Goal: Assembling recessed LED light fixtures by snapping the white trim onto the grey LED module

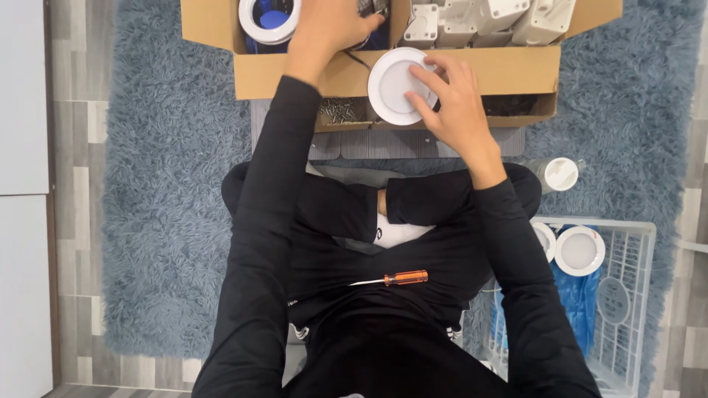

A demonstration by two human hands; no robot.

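**Two hands at the cardboard box**

A person in black sleeves sits cross-legged on a shaggy blue rug [155, 206], facing an open cardboard box [310, 74]. The right hand [453, 103] rests its spread fingers on a round white light fixture [394, 85], holding it against the box's front wall. The left hand [328, 26] reaches into the box, fingers curled around something dark at the top edge of the view (what exactly it grips cannot be made out). Beside that hand, inside the box, lies another round white fixture with blue parts [269, 18]; to the right sit several white plastic housings [487, 18]. An orange-handled screwdriver [391, 278] lies across the person's lap. At the person's right stands a white wire basket [627, 295] holding more round white discs [580, 250] and blue bags [579, 302]
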